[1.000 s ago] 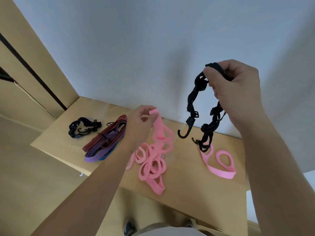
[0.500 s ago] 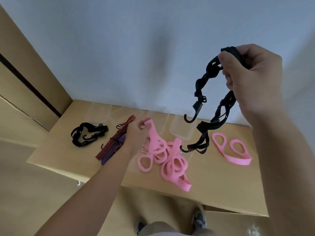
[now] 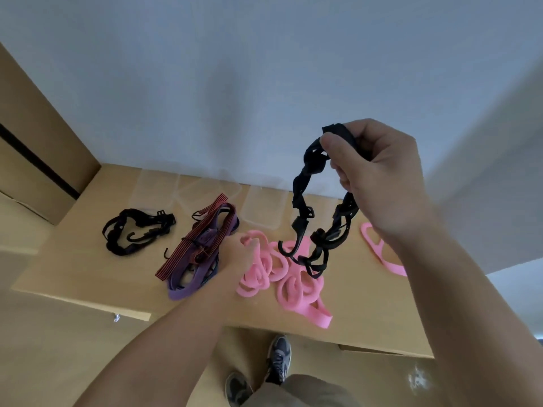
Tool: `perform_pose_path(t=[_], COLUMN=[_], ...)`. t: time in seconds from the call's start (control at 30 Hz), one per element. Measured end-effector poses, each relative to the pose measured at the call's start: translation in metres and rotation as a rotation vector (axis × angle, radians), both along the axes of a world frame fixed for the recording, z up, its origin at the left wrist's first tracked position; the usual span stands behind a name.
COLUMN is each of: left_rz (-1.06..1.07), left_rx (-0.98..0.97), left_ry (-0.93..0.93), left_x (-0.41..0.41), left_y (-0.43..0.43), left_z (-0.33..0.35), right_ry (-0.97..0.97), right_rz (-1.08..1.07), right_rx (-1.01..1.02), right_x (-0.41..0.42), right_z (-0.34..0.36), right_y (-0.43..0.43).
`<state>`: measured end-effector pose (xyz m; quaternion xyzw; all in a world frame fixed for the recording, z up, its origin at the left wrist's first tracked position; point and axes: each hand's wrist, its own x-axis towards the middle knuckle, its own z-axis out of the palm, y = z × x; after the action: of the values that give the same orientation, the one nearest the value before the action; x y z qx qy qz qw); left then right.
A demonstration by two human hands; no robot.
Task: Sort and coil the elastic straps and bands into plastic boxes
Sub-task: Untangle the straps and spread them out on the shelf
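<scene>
Down to the table goes the left hand (image 3: 238,254), which a moment ago held the end of the pink band (image 3: 289,284) up in the air; now its fingers curl round that end right on top of the tangled pink heap. Above it the right hand (image 3: 379,174) is clenched on the folded middle of the black hooked strap (image 3: 305,183), which hangs clear of the table in two twisted legs, one ending in a plastic hook (image 3: 289,248) that dangles just over the pink loops. I judge this strap light, soft and springy, apt to untwist, with hooks ready to snag the pink band; taking it by the hooks and winding inward looks the surest hold. To the left lie a second black strap (image 3: 135,233) and a bundle of striped bungee cord (image 3: 191,248) over a purple band (image 3: 188,289); another pink band (image 3: 379,255) lies partly behind the right forearm. Along the wall at the back of the wooden table (image 3: 88,274) stand the clear plastic boxes (image 3: 261,212), hard to read because they are see-through; every strap I can see lies outside them.
</scene>
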<state>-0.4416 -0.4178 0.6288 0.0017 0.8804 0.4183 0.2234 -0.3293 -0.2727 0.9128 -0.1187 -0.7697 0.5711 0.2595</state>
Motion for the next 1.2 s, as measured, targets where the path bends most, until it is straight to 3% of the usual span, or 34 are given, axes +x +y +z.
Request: perform_pose_path(t=[0.3,0.5,0.63,0.73,1.03,1.13,1.2], left_rz=[-0.099,-0.035,-0.041,-0.033,-0.680,-0.693,-0.627], left_rx=[0.010,0.113,0.283,0.412,0.538,0.365,0.400], left_ry=[-0.035,0.042,0.099,0.021,-0.204,-0.076,-0.044], left_x=[-0.010,-0.021,-0.032,-0.047,-0.098,-0.108,-0.116], left_y=[-0.034,-0.054,-0.058,-0.071,-0.149,-0.158,-0.167], left_z=[0.014,0.030,0.050,0.071,0.133,0.135,0.127], right_ry=[-0.032,-0.021,-0.028,-0.033,-0.055,-0.067,-0.070], right_rz=[0.199,0.294,0.332,0.351,0.352,0.267,0.224], right_rx=[-0.086,-0.110,-0.129,-0.136,-0.158,-0.138,-0.148], right_x=[-0.048,-0.079,-0.094,-0.107,-0.161,-0.186,-0.202], right_z=[-0.003,-0.004,-0.005,-0.003,-0.001,-0.001,-0.002], right_y=[-0.008,-0.025,-0.038,-0.052,-0.135,-0.166,-0.184])
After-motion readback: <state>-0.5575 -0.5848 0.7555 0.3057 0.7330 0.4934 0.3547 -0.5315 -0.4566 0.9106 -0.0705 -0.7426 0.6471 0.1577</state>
